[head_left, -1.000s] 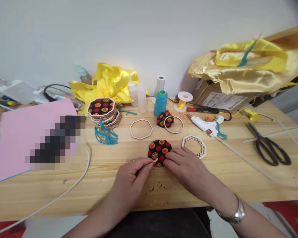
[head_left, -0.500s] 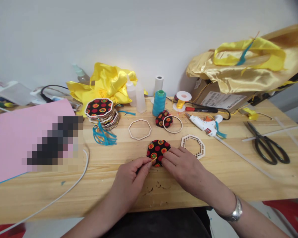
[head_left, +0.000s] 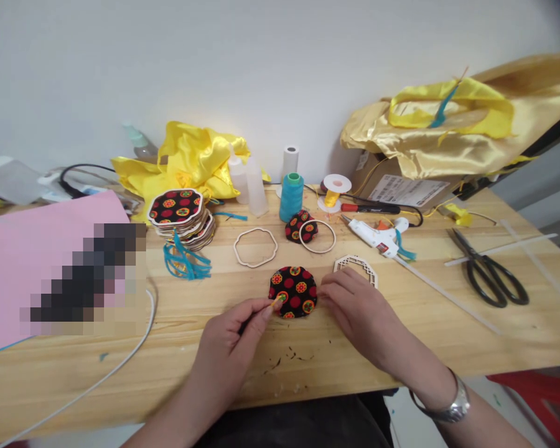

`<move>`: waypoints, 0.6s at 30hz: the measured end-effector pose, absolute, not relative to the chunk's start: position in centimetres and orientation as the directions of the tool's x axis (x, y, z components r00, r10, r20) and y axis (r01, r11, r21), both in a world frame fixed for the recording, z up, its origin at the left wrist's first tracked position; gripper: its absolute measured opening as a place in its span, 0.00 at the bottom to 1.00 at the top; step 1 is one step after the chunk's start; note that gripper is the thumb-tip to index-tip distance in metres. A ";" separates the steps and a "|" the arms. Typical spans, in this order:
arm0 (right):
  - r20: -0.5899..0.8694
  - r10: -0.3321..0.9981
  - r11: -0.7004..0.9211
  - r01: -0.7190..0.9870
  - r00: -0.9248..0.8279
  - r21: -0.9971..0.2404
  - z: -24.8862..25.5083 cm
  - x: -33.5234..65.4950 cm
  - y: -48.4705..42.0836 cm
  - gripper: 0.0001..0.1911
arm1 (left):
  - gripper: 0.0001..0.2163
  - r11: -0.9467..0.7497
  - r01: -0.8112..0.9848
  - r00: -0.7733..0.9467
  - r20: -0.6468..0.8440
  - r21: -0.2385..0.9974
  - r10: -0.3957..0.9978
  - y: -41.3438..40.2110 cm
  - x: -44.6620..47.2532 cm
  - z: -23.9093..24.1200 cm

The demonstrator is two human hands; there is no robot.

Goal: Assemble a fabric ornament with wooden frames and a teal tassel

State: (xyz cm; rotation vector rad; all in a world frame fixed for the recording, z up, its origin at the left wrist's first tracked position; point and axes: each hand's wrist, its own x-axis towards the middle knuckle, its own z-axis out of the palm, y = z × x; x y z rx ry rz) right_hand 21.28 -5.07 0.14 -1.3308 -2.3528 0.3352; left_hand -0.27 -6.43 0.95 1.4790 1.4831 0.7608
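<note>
- Fabric disc, black with red dots and orange flowers (head_left: 295,300), sits between my hands over the pale wooden table (head_left: 168,367).
- My left hand (head_left: 233,336) pinches a thin yellow strand (head_left: 276,302) at the disc's left edge.
- My right hand (head_left: 361,314) curls just beside the right edge; whether it grips anything I cannot tell.
- Three pale wooden frames (head_left: 356,264), loose: scalloped, round, octagonal lattice.
- White paper label (head_left: 408,188) on brown cardboard box (head_left: 368,178), print too small to read.

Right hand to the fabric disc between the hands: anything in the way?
Nothing visible: the right hand has its fingers by the right edge of the disc, contact unclear. The octagonal frame lies beyond that hand, partly covered by it, not between them.
</note>
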 end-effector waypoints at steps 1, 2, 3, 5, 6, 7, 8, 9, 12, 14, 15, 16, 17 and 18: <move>0.236 0.851 0.525 0.746 -0.469 -0.410 0.1 21.1 -5.2 0.08 | 0.10 0.095 0.446 0.102 -0.156 0.890 0.982 -6.4 -0.2 1.0; 0.238 0.842 0.538 0.735 -0.484 -0.412 0.1 20.9 -5.3 0.08 | 0.10 0.085 0.452 0.110 -0.150 0.888 0.982 -6.5 -0.2 1.0; 0.237 0.833 0.553 0.726 -0.501 -0.408 0.0 20.7 -5.4 0.08 | 0.10 0.074 0.461 0.120 -0.144 0.884 0.982 -6.5 -0.1 0.9; 0.234 0.812 0.582 0.712 -0.534 -0.394 0.0 20.5 -5.4 0.07 | 0.10 0.050 0.486 0.135 -0.131 0.873 0.982 -6.6 -0.1 0.5; 0.232 0.805 0.592 0.706 -0.546 -0.388 0.0 20.4 -5.3 0.06 | 0.10 0.038 0.498 0.141 -0.124 0.866 0.982 -6.6 -0.1 0.3; 0.231 0.800 0.598 0.703 -0.554 -0.384 0.0 20.4 -5.3 0.06 | 0.10 0.028 0.508 0.144 -0.117 0.861 0.983 -6.7 -0.2 0.1; 0.227 0.798 0.601 0.702 -0.559 -0.383 0.0 20.4 -5.2 0.06 | 0.10 0.022 0.516 0.146 -0.113 0.856 0.983 -6.7 -0.3 0.0; 0.225 0.796 0.603 0.701 -0.562 -0.381 0.0 20.4 -5.2 0.06 | 0.11 0.016 0.521 0.147 -0.108 0.854 0.983 -6.7 -0.3 -0.1; 0.230 0.793 0.607 0.699 -0.565 -0.378 0.0 20.3 -5.3 0.06 | 0.10 0.007 0.521 0.141 -0.094 0.854 0.986 -6.7 -0.5 -0.1; 0.237 0.784 0.619 0.697 -0.574 -0.361 -0.1 20.1 -5.5 0.05 | 0.10 0.000 0.520 0.130 -0.079 0.854 0.988 -6.6 -0.4 0.1; 0.238 0.777 0.629 0.697 -0.583 -0.344 -0.2 19.9 -5.5 0.06 | 0.10 -0.005 0.519 0.129 -0.072 0.854 0.989 -6.6 -0.4 0.1; 0.234 0.768 0.640 0.698 -0.596 -0.323 -0.3 19.7 -5.6 0.06 | 0.10 -0.012 0.520 0.134 -0.068 0.854 0.989 -6.5 -0.3 0.2; 0.230 0.759 0.650 0.698 -0.609 -0.300 -0.4 19.5 -5.6 0.06 | 0.10 -0.020 0.522 0.146 -0.066 0.853 0.987 -6.5 -0.2 0.2; 0.222 0.752 0.659 0.698 -0.621 -0.279 -0.5 19.3 -5.7 0.06 | 0.10 -0.028 0.523 0.158 -0.064 0.852 0.985 -6.5 -0.1 0.2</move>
